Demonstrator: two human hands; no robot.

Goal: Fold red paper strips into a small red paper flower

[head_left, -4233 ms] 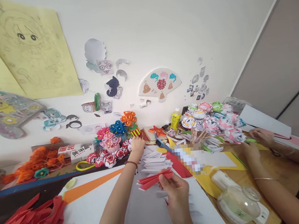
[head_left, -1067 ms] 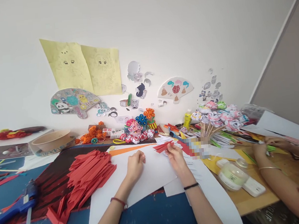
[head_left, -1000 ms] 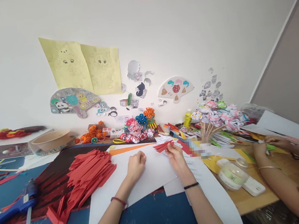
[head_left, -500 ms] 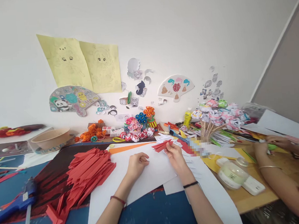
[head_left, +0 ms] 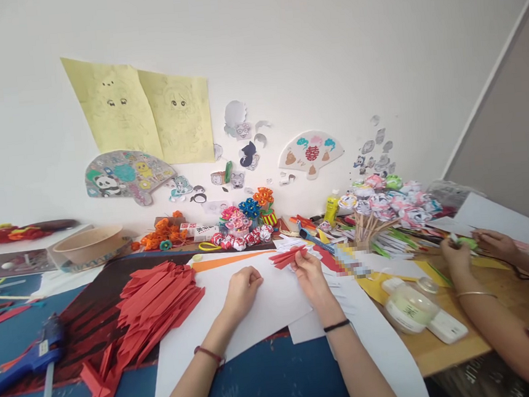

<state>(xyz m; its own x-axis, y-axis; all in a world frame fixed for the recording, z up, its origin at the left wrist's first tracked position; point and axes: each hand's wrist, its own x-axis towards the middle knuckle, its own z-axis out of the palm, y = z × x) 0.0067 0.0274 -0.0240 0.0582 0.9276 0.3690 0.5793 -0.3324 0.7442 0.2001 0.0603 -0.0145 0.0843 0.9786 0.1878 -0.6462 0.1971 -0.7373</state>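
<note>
My right hand (head_left: 309, 273) is closed on a small fanned bunch of red paper strips (head_left: 284, 258), pinched between thumb and fingers, the ends pointing left. Facing it over a white paper sheet (head_left: 269, 309), my left hand (head_left: 243, 288) has its fingers curled and pressed together; what it holds, if anything, is too small to make out. A gap separates the two hands. To the left lies a big heap of red paper strips (head_left: 157, 303), with a few folded strips (head_left: 95, 383) in front of it.
A blue glue gun (head_left: 37, 354) lies at left. Behind stand a bowl (head_left: 90, 243), orange flowers (head_left: 163, 232) and a bunch of paper flowers (head_left: 380, 204). At right are a clear jar (head_left: 408, 309) and a co-worker's hands (head_left: 457, 256) with something green and white.
My hands hold nearly the same pose, the red strips still in my right hand. The co-worker's hands have shifted slightly and moved apart.
</note>
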